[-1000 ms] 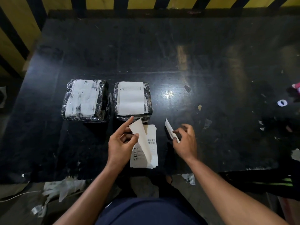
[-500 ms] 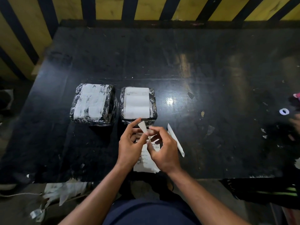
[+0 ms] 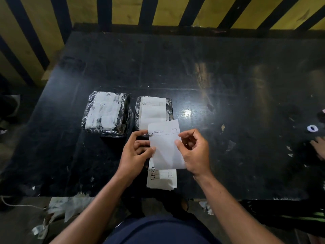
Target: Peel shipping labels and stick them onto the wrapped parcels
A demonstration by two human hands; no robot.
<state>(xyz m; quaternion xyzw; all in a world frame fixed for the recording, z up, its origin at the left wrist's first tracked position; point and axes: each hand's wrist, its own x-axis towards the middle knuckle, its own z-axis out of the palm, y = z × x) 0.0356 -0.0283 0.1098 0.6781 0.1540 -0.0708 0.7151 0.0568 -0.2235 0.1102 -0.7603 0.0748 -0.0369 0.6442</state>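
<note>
Two plastic-wrapped parcels sit side by side on the black table. The left parcel bears a smeared white patch. The right parcel carries a white shipping label. A loose white label hangs just above the table in front of the right parcel. My left hand pinches its left edge and my right hand pinches its right edge. Under my hands lies a small stack of labels near the table's front edge.
Another person's hand shows at the far right edge, near a small white ring. Torn paper scraps litter the floor at the lower left. A yellow and black striped wall runs behind the table.
A label has come off the stack and both hands now hold it flat by its edges above the table. The thin strip my right hand held is gone from view.
</note>
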